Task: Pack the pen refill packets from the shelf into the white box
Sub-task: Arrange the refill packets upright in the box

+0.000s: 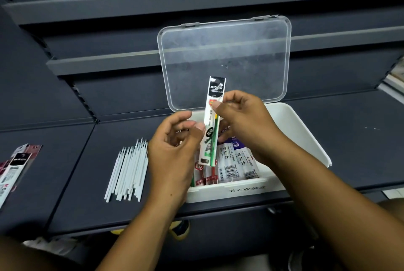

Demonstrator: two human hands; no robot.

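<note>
Dark grey shelving (65, 139) carries a fanned stack of printed refill packets (15, 168) at the far left and a loose bundle of thin white refill tubes (127, 170) just left of an open white plastic box (306, 130). Over it, the left hand (175, 152) pinches the lower edge of a long, narrow black-and-white packet (213, 122) holding a green refill, while the right hand (244, 122) pinches it higher (thumb on its face). Its long axis stands near upright, lower end above stored packets (238, 161) lying flat inside, so it likely needs laying down.
</note>
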